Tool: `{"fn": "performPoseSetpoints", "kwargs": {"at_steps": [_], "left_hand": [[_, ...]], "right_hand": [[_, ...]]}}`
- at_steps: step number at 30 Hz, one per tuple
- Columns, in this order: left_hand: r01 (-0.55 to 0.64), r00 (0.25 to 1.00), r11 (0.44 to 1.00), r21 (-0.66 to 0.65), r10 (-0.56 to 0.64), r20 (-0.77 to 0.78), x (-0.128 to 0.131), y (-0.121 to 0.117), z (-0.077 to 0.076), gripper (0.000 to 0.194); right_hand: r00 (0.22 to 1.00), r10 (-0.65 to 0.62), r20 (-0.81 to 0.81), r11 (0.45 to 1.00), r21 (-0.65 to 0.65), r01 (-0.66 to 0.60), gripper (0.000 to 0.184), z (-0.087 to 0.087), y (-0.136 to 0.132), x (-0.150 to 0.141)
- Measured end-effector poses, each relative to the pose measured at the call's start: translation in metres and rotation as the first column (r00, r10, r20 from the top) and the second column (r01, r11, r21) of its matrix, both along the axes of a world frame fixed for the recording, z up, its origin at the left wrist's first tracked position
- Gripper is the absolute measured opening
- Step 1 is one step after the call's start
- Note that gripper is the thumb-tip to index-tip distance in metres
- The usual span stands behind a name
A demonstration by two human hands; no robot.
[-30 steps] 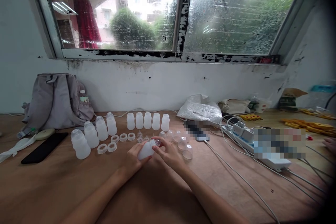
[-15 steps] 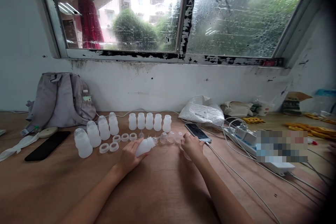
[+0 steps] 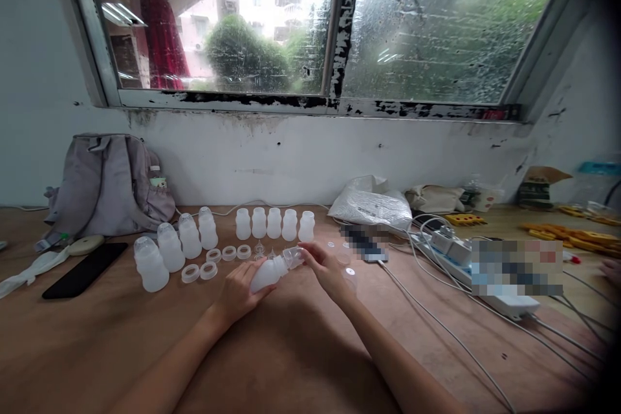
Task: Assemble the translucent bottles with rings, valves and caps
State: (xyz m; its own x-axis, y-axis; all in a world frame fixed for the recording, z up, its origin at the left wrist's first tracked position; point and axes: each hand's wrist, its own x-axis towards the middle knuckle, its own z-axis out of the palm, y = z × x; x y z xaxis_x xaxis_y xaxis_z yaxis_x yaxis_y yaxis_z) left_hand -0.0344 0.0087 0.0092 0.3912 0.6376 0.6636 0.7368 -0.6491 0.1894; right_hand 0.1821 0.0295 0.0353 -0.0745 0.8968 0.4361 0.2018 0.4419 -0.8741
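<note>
My left hand [image 3: 237, 290] is wrapped round a frosted white baby bottle [image 3: 264, 276], tilted with its top to the upper right. At that top, my right hand [image 3: 328, 270] pinches a clear cap [image 3: 292, 257] between thumb and fingers. The cap is over the bottle's top end; whether it is seated I cannot tell. More clear caps [image 3: 350, 279] stand on the table past my right hand. Several collar rings [image 3: 209, 270] and clear nipples [image 3: 259, 247] lie beyond my left hand. Capped bottles [image 3: 151, 265] stand at left, uncapped bottles [image 3: 274, 224] in a row behind.
A grey backpack [image 3: 104, 187] and a black slab [image 3: 85, 270] are at left. At right are a silver plastic bag [image 3: 371, 204], a charging phone [image 3: 376, 253], a power strip [image 3: 509, 304] with cables and yellow objects [image 3: 557, 233]. Another person's hand [image 3: 611, 270] shows at the right edge.
My right hand has moved left from the clear caps to the bottle's top, bringing a clear cap along. My left hand keeps hold of the bottle. The view has shifted slightly.
</note>
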Motion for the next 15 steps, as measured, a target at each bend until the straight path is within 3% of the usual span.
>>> {"fn": "performPoseSetpoints", "kwargs": {"at_steps": [9,15], "left_hand": [[0.011,1.000,1.000,0.026,-0.011,0.001,0.000,0.000,-0.001,0.048],[0.037,0.996,0.997,0.065,-0.032,-0.082,-0.005,-0.004,-0.002,0.047]], "right_hand": [[0.998,0.052,0.025,0.999,-0.007,-0.052,0.027,0.002,-0.006,-0.009],[0.997,0.034,0.070,0.999,-0.010,-0.033,0.027,-0.017,-0.009,-0.015]]}}
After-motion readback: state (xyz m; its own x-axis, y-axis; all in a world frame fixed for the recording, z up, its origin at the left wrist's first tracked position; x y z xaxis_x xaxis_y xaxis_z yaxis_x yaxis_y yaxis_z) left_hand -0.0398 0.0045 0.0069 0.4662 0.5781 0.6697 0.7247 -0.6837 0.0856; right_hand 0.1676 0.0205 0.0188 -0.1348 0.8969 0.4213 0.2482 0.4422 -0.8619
